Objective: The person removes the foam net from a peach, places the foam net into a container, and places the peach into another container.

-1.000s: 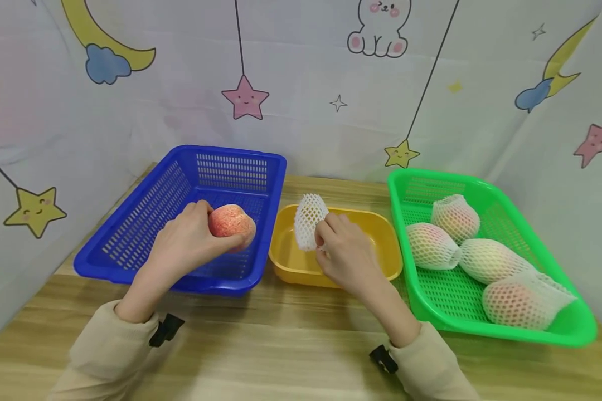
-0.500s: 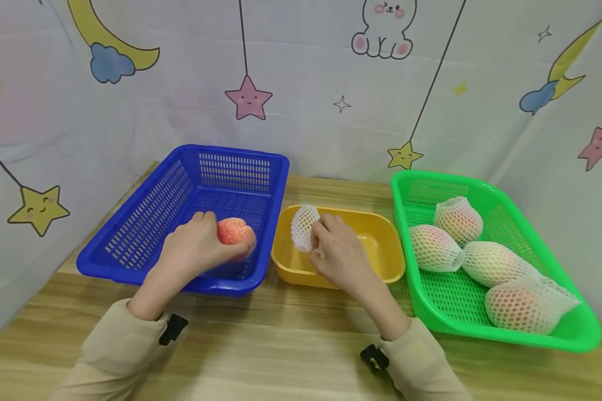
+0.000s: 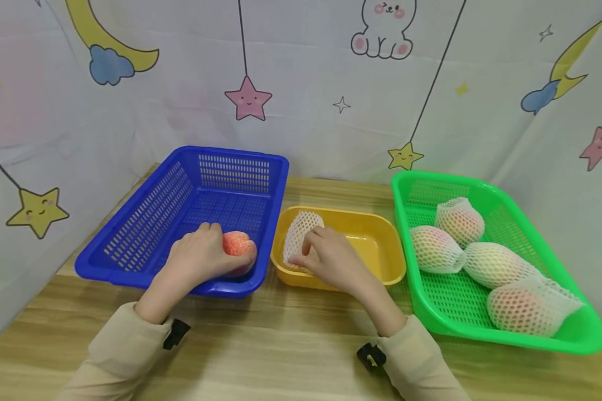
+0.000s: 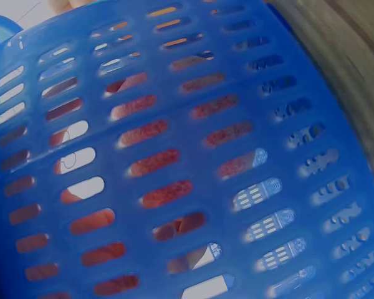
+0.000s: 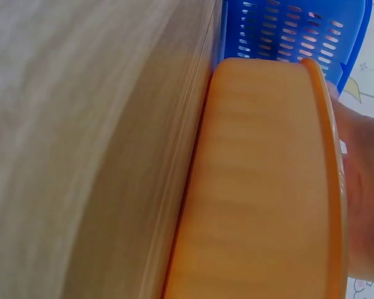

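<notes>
My left hand [image 3: 198, 253] holds a bare reddish peach [image 3: 238, 248] low inside the blue basket [image 3: 276, 200], by its near right corner. Its thumb lies along the peach's near side. In the left wrist view, the red peach [image 4: 153, 163] shows through the slots of the basket wall [image 4: 118, 146]. My right hand [image 3: 333, 256] is in the yellow basin [image 3: 376, 214], thumb and fingers parted at the edge of a white foam net sleeve [image 3: 301, 231]. The sleeve leans at the basin's left end. From the right wrist, the basin's outer wall [image 5: 268, 180] hides the fingertips.
On the right stands a green basket [image 3: 446, 301] with several peaches in foam nets, one peach [image 3: 460, 221] near its back. Basin and baskets sit side by side on a wooden table [image 3: 281, 345]. A printed cloth [image 3: 301, 128] hangs close behind.
My left hand has lowered the peach deeper into the blue basket. My right hand has brought the foam net down into the yellow basin, and its thumb and fingers have spread from their pinch.
</notes>
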{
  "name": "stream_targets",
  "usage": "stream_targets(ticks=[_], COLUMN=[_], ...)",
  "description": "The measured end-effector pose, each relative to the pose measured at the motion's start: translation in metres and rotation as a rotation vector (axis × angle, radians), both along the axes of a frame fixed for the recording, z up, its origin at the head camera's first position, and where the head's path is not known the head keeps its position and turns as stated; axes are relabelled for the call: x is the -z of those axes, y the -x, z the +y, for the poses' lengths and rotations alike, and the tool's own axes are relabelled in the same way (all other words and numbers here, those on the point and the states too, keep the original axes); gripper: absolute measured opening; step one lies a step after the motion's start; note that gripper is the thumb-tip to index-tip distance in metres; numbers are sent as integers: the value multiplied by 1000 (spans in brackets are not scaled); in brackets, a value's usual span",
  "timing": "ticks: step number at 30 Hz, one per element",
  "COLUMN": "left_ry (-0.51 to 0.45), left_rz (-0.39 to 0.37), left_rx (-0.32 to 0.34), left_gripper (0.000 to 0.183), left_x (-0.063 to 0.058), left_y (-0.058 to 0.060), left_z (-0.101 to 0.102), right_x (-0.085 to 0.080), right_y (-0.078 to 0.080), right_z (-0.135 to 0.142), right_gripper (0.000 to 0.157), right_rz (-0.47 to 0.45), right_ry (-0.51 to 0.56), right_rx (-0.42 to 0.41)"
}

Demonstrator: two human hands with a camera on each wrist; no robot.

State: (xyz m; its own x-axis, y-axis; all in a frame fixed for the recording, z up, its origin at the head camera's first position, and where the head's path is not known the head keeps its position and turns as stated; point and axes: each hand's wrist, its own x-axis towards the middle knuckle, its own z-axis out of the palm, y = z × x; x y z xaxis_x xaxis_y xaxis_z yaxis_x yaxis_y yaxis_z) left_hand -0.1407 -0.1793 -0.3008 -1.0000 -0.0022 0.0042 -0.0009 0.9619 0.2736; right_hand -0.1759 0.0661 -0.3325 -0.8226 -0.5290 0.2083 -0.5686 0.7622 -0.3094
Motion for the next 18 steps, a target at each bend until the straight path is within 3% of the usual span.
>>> stream_targets(ticks=[5, 13, 18], left_ry=[18, 46, 55], left_rz=[-23, -34, -33], left_rx=[10, 27, 34], left_gripper=[72, 68, 68], left_x=[1, 0, 1], left_y=[-2, -2, -1], left_z=[0, 1, 2], right_x=[2, 6, 5], right_y=[-1, -1, 0], right_z=[-1, -2, -1], right_gripper=[27, 46, 46], right_rz=[-120, -239, -208], right_ry=[4, -44, -60], right_rx=[-36, -59, -59])
